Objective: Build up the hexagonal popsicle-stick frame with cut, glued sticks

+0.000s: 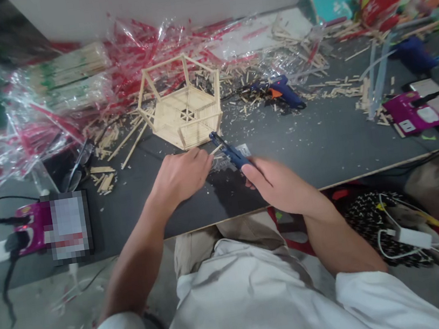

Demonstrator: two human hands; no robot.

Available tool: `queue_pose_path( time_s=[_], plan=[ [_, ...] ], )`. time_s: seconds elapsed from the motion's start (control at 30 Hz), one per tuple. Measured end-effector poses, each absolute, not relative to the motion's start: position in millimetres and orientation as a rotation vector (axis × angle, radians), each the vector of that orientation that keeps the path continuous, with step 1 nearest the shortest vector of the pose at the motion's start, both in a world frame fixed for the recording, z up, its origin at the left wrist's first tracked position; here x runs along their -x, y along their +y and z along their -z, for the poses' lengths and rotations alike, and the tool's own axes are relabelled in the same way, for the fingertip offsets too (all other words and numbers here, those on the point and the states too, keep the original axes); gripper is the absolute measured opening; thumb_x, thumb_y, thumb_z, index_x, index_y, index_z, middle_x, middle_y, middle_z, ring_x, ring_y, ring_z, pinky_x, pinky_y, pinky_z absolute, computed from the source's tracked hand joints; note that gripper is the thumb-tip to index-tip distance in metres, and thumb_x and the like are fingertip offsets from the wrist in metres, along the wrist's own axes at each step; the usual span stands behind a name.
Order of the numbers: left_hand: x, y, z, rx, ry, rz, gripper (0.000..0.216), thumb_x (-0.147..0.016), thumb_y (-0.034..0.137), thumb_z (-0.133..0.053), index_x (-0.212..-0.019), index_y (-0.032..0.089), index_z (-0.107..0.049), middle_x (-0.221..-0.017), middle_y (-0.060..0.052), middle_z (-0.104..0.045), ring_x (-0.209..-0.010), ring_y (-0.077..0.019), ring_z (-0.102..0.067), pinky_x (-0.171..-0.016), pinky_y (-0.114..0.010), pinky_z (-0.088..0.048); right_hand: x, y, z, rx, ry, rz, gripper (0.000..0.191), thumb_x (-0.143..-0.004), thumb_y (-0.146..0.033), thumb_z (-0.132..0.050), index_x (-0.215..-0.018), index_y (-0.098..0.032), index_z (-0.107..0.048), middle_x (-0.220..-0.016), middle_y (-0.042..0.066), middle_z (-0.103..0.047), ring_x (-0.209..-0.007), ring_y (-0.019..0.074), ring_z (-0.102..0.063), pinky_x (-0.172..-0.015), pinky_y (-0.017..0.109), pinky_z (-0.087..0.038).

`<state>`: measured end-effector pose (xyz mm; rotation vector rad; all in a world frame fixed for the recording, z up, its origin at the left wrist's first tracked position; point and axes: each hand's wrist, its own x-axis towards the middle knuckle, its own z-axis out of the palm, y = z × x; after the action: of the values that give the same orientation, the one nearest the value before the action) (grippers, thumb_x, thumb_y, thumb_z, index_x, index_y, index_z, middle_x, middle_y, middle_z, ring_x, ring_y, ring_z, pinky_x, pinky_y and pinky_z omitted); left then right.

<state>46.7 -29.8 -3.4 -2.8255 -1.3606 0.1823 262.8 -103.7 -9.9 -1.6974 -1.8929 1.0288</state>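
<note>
My left hand (pixel 185 173) is closed around a thin wooden stick (pixel 216 149), and only the stick's end shows past the fingers. My right hand (pixel 275 183) grips a dark blue cutter (pixel 231 152) that looks like pliers, its narrow tip pointing up and left beside the stick's end. Whether the jaws touch the stick I cannot tell. Just beyond both hands stands a six-sided openwork frame (pixel 173 107) built from wooden sticks, with a slatted base and upright posts joined by a top rim.
A blue glue gun (pixel 287 92) lies among stick offcuts behind my right hand. Bundled sticks in plastic (pixel 67 71) and red-striped wrappers fill the back left. Purple power strips (pixel 412 113) sit at both sides with black cables. A phone-like device (pixel 69 229) lies at the left edge.
</note>
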Motion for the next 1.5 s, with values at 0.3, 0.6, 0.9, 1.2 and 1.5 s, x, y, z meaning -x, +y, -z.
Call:
queue_pose_path(
  time_s=[0.3, 0.6, 0.9, 1.2, 1.5],
  plan=[
    [-43, -31, 7, 2.825, -1.361, -0.153, 0.047, -0.111, 0.036, -0.029, -0.099, 0.014, -0.069, -0.089, -0.011, -0.072, -0.074, -0.0225, -0.069, -0.056, -0.031, -0.029, -261, -106, 9, 1.728, -1.914, -0.961, 0.046, -0.107, -0.052, -0.028, -0.098, -0.019, -0.059, -0.093, 0.013, -0.07, -0.085, 0.025, -0.064, -0.082, 0.037, -0.046],
    [-40, -30, 10, 2.814, -1.344, -0.152, 0.048, -0.112, 0.037, -0.027, -0.096, 0.015, -0.067, -0.087, -0.01, -0.071, -0.07, -0.022, -0.067, -0.055, -0.033, -0.021, -258, -105, 7, 1.743, -1.966, -0.932, 0.044, -0.11, -0.046, -0.027, -0.102, -0.018, -0.061, -0.104, 0.013, -0.068, -0.091, 0.0249, -0.064, -0.085, 0.037, -0.045],
    [-36, -30, 15, 2.834, -1.329, -0.038, 0.049, -0.111, 0.037, -0.027, -0.091, 0.016, -0.066, -0.084, -0.01, -0.071, -0.069, -0.0196, -0.066, -0.055, -0.033, -0.025, -253, -104, 3, 1.766, -1.943, -0.947, 0.042, -0.11, -0.043, -0.029, -0.107, -0.017, -0.062, -0.105, 0.014, -0.069, -0.098, 0.0268, -0.064, -0.09, 0.038, -0.045],
    [-37, -31, 16, 2.813, -1.311, -0.076, 0.051, -0.111, 0.037, -0.025, -0.092, 0.016, -0.067, -0.083, -0.009, -0.07, -0.07, -0.0203, -0.066, -0.055, -0.034, -0.022, -256, -107, 6, 1.722, -1.933, -0.965, 0.043, -0.111, -0.045, -0.029, -0.099, -0.018, -0.06, -0.105, 0.013, -0.068, -0.094, 0.0245, -0.063, -0.088, 0.037, -0.044],
    [-37, -33, 13, 2.847, -1.351, -0.097, 0.051, -0.111, 0.036, -0.024, -0.095, 0.015, -0.067, -0.086, -0.01, -0.071, -0.071, -0.0204, -0.067, -0.055, -0.032, -0.027, -255, -106, 6, 1.744, -1.974, -0.922, 0.047, -0.111, -0.047, -0.027, -0.101, -0.018, -0.062, -0.1, 0.013, -0.07, -0.091, 0.0246, -0.065, -0.086, 0.037, -0.046]
  ],
)
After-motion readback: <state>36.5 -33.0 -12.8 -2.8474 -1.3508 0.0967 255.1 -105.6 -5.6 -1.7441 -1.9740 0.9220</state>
